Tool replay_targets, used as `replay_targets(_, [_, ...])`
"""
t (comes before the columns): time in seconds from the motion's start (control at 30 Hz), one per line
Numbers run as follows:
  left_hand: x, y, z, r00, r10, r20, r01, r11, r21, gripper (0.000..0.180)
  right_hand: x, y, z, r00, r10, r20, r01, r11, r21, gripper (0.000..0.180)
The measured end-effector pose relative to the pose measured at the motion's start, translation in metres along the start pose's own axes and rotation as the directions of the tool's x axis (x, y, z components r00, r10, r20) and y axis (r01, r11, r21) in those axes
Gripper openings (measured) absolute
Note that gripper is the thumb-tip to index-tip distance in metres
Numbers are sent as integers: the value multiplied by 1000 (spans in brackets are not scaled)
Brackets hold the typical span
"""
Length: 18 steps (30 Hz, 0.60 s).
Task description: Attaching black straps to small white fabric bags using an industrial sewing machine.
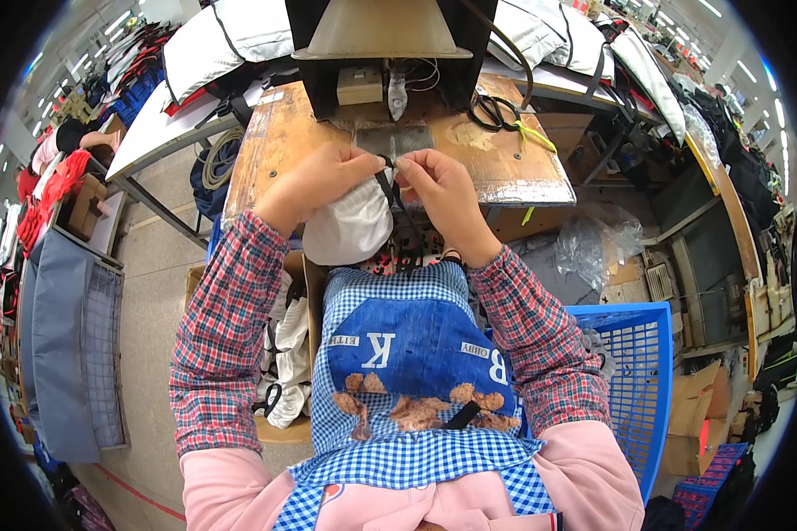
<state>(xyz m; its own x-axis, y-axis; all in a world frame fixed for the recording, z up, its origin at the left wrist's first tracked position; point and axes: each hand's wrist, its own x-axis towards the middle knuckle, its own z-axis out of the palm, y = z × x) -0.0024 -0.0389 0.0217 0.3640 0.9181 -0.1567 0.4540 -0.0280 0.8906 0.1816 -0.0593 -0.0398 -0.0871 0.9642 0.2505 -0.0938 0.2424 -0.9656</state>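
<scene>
White cloth piece (352, 228) just off centre toward eleven o'clock, at the near edge of a wooden surface (505, 173). Left hand (328, 181) and right hand (441, 190) pinch its black strap (386, 184); keeping that flat and untwisted should help.

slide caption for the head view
Left hand and right hand pinch a black strap by white fabric at a wooden table.

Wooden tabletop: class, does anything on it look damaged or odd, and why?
Yes: the tabletop looks worn. Its near edge is scuffed whitish, and beyond and right of the right hand a pale, blotchy patch breaks the brown surface.
</scene>
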Motion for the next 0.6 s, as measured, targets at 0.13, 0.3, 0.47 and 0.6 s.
replay_targets(0.13, [19,-2,-9,1000,4,-13,-4,999,-55,37,15,-3,1,999,53,-7,-53,998,25,22])
replay_targets(0.3, [31,9,-10,999,-43,-10,41,988,-148,36,29,-3,-2,996,92,-22,-91,995,43,23])
replay_targets(0.47, [36,16,-14,999,-45,20,48,985,-164,35,40,2,-3,995,91,-40,-86,989,123,24])
replay_targets(0.6, [40,19,-15,998,-67,6,67,984,-164,34,46,2,-2,993,108,-53,-97,979,180,23])
